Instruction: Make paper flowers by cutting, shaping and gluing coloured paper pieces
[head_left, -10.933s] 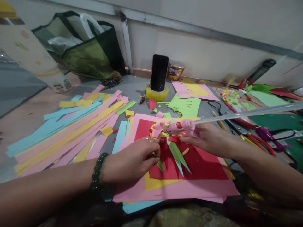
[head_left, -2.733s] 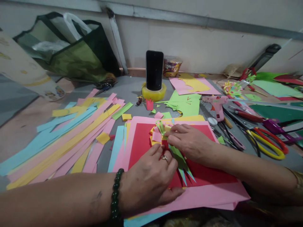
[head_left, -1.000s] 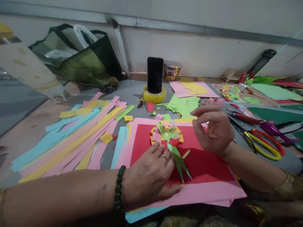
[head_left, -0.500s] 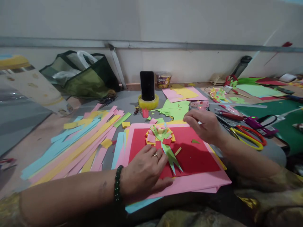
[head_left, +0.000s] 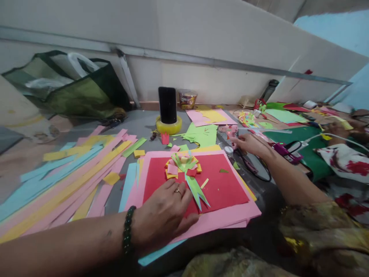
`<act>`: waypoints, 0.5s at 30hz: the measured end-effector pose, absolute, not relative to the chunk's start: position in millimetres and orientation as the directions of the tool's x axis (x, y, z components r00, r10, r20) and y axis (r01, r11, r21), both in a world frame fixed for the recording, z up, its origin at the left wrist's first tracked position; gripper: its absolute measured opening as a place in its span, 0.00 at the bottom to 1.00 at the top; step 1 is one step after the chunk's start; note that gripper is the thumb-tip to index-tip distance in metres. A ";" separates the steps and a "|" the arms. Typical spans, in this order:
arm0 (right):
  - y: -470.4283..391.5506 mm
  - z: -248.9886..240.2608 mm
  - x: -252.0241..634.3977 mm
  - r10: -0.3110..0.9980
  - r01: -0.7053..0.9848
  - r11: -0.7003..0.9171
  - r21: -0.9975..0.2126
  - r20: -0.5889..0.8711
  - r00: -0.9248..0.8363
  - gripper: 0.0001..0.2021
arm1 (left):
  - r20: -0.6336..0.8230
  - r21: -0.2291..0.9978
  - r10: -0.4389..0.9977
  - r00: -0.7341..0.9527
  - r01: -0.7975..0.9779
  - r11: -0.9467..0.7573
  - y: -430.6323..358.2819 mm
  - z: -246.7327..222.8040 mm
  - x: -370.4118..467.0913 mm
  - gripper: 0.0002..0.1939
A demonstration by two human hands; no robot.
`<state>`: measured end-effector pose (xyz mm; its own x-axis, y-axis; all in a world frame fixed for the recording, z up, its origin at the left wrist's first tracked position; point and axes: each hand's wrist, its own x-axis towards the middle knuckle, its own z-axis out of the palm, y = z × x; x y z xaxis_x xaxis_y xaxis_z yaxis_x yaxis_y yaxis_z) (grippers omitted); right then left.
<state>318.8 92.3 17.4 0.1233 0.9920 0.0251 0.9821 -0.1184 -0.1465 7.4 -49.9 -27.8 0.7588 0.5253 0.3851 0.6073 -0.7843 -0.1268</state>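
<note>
My left hand (head_left: 165,213) rests on the red sheet (head_left: 227,188), fingers bent and pressed down near the paper flower (head_left: 184,165). The flower has yellow, pink and red petals with green strips, and a forked green tail (head_left: 196,188) runs down beside my fingers. Beyond the stack's right corner, my right hand (head_left: 249,144) has its fingers closed round the handle of a pink glue gun (head_left: 230,132). Pink sheets (head_left: 227,221) lie under the red one. Small green and yellow scraps lie on the red sheet.
Colored paper strips (head_left: 77,173) spread at the left. A phone (head_left: 167,105) stands in a yellow tape roll (head_left: 170,126), with a cup (head_left: 188,100) behind. Green paper (head_left: 201,134) lies beyond the stack. At the far right, another person's hand (head_left: 341,130) is near a purple device (head_left: 285,152).
The view has turned to the right. My right hand has moved from above the stack's far right corner to the pink glue gun and taken hold of it. My left hand stays on the red sheet.
</note>
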 end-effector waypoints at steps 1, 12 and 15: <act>100.0 14.1 314.7 0.992 0.975 -0.121 -0.186 0.016 0.126 0.23 | 0.381 -0.132 0.521 0.763 0.603 -0.787 -49.7 -26.9 8.0 0.18; 94.0 38.4 303.3 0.922 0.791 -0.058 -0.609 0.272 0.276 0.04 | 0.369 -0.166 0.503 0.782 0.588 -0.792 -49.2 -29.4 9.4 0.20; 60.4 50.1 289.1 0.949 0.735 0.083 -0.673 0.278 0.147 0.11 | 0.370 -0.169 0.503 0.781 0.589 -0.790 -50.2 -30.5 9.7 0.20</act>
